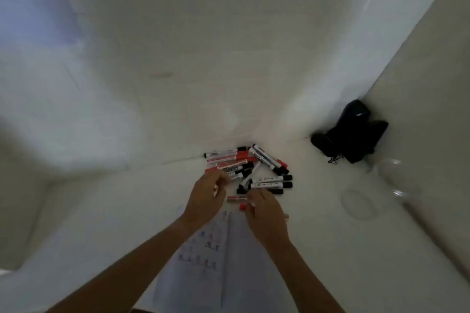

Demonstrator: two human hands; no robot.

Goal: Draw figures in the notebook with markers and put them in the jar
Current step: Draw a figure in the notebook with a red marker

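Observation:
Several red and black markers (pixel 254 168) lie in a loose pile against the wall. Just below them an open notebook (pixel 244 262) shows small coloured figures on its left page. My right hand (pixel 265 213) is closed around a red marker, whose red cap (pixel 243 207) sticks out at the fingers. My left hand (pixel 206 198) hovers at the pile's near edge with curled fingers. Another red marker (pixel 236 198) sits between the two hands; blur hides whether the left hand touches it. A clear glass jar (pixel 396 178) stands at the right.
A round clear lid (pixel 361 203) lies on the white surface near the jar. A black object with a cord (pixel 351 132) fills the corner at the right. White walls close in behind and to the right of the pile.

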